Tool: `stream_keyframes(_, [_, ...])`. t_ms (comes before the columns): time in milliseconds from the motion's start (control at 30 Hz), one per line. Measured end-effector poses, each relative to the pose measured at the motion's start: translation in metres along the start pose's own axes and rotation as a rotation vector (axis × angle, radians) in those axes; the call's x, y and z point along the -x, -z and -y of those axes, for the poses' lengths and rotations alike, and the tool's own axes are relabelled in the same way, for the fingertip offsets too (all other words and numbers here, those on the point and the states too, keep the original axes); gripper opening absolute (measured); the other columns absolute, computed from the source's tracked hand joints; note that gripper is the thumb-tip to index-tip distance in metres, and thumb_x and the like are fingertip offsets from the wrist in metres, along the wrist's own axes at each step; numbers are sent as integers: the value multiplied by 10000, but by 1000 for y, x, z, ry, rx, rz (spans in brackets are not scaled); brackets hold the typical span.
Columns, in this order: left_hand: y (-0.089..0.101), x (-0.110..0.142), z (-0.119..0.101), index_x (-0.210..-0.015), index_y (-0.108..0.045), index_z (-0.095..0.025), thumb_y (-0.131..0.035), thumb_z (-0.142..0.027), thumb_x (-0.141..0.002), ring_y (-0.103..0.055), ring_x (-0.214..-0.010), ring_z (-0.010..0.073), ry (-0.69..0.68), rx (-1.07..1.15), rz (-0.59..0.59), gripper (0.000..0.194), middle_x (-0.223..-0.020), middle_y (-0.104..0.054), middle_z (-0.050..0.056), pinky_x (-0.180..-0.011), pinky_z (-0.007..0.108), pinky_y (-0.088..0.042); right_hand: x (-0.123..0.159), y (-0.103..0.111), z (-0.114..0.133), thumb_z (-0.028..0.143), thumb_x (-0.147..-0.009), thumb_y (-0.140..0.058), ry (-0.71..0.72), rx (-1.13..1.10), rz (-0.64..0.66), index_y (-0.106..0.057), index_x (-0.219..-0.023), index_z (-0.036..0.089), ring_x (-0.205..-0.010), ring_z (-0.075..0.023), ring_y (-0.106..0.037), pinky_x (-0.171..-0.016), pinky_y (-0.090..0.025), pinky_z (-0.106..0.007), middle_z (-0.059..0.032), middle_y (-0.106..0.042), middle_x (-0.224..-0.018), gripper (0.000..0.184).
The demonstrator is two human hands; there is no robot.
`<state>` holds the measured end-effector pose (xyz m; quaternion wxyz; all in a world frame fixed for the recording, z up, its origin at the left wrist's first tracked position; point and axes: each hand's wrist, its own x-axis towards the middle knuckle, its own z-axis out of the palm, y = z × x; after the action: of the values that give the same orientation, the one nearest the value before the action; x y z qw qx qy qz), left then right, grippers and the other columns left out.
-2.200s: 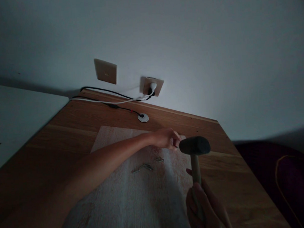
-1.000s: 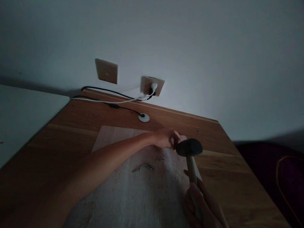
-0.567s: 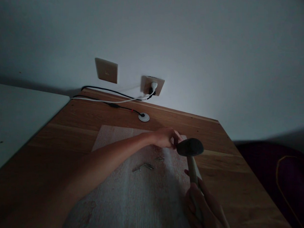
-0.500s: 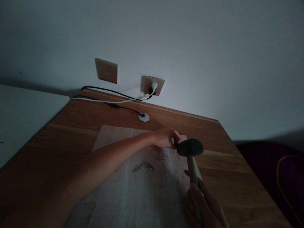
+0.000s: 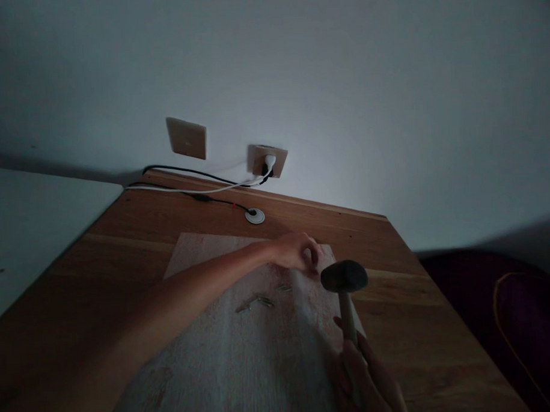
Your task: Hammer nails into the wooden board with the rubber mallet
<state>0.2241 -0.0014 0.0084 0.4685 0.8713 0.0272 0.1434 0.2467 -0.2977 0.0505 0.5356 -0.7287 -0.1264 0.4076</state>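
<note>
My right hand (image 5: 368, 374) is wrapped round the pale wooden handle of a mallet (image 5: 344, 277), whose dark, rounded head points up and away from me. Near the far right corner of a pale, worn-looking board (image 5: 217, 358), my left hand (image 5: 295, 251) is closed in a pinch, low over the surface. What its fingertips hold, if anything, is too small and dark to make out. The mallet head appears just right of those fingertips, apart from them. Several slim metal-looking pieces (image 5: 260, 300) lie loose on the board, below my left wrist.
The board lies on a wooden tabletop (image 5: 409, 321) against a wall. Behind it are a round cable grommet (image 5: 255, 216), black and white cables (image 5: 197, 190) and a wall socket (image 5: 277, 161) with plugs. A white panel (image 5: 41, 220) stands left; dark purple fabric (image 5: 467, 295) lies right.
The view has shifted slightly, so the wall plates sit lower and further left. Both hands keep nearly the same places, with the mallet still held beside my left fingertips.
</note>
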Motion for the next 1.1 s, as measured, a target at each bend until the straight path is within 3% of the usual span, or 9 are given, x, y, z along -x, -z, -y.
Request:
stream_keyframes(133, [11,8,-16,-1092,-758,-182,-946,-210,-761,-733,-1117,238,47,-85,21,382,-1183,-798,75,-935,293,-495,-1,-2,0,829,-772,-805,26,17,-13,-614,-1379,222,-368,-26,-310,-357,-280,-140,127,-468,-580,879])
stream_keyframes(233, [26,30,-41,-1159,-733,-177,-841,-274,-898,-717,-1125,247,31,-232,-21,299,-1214,-766,101,-962,325,-488,-3,-4,0,865,-762,-774,26,31,0,-622,-1322,210,-361,-30,-326,-350,-267,-137,134,-467,-567,876])
stream_keyframes(333, [41,57,-71,-1039,-752,-182,-721,-279,-979,-715,-1010,217,-11,-397,-39,117,-1134,-742,81,-914,317,-490,-6,-4,-2,860,-794,-746,20,59,2,-595,-1341,214,-372,-36,-350,-355,-281,-136,128,-493,-575,859])
stream_keyframes(400, [45,72,-87,-923,-745,-203,-702,-195,-945,-698,-868,186,-15,-505,33,49,-981,-729,35,-805,298,-477,-7,-4,-4,850,-816,-732,38,51,7,-578,-1370,210,-365,-39,-339,-341,-284,-141,132,-489,-572,860])
stream_keyframes(500, [39,85,-101,-797,-712,-209,-731,-141,-866,-681,-765,186,24,-641,158,98,-864,-724,17,-692,302,-458,-8,-4,-5,852,-820,-723,72,47,15,-586,-1372,193,-352,-39,-322,-326,-286,-149,132,-488,-566,870])
stream_keyframes(733, [13,91,-104,-879,-761,-134,-732,-105,-855,-761,-792,288,48,-875,198,47,-894,-793,126,-719,376,-551,-4,-7,-2,862,-760,-770,19,20,-38,-621,-1374,193,-373,-39,-342,-352,-281,-147,124,-492,-571,920])
stream_keyframes(900, [10,91,-95,-812,-748,-148,-729,-37,-828,-756,-753,269,35,-889,204,113,-847,-788,113,-719,368,-559,-4,-5,-7,827,-777,-786,47,-5,-80,-657,-1375,235,-385,-58,-405,-364,-319,-168,81,-562,-606,852])
stream_keyframes(1100, [12,89,-90,-696,-705,-170,-734,-20,-766,-724,-676,254,47,-825,183,168,-736,-752,79,-655,346,-514,-5,-6,-9,851,-754,-788,19,-12,-93,-655,-1374,211,-373,-45,-362,-352,-285,-145,98,-518,-572,901])
